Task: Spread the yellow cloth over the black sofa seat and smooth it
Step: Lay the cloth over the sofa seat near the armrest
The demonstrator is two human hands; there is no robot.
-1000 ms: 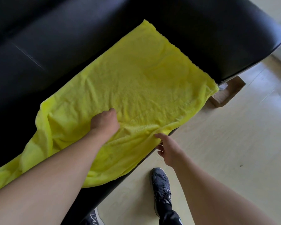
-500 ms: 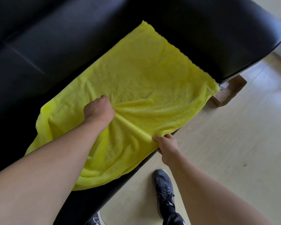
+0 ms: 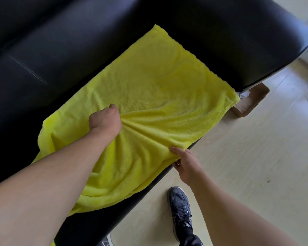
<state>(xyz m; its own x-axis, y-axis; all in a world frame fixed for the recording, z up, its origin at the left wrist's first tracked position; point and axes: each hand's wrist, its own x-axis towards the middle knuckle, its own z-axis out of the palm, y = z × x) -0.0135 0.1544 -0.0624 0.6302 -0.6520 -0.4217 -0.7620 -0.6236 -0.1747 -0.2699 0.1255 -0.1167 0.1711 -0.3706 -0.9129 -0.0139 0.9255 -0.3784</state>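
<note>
2 hands at work, mid-spread: left hand bunching yellow cloth at seat centre, right hand pinching its hem at black sofa seat front edge. Next: pull apart, flatten radiating folds.

The scene is lit by soft, even daylight that appears to enter from the upper right, where the frame is washed out near the corner. A pale sheen is laid along the curved armrest of the glossy black leather sofa, while its backrest is lost in deep shadow. The bright yellow terry cloth is rendered vividly, with soft shadows in its folds. Straight floor lines are bent by wide-angle distortion. Slight softness is seen throughout.
</note>
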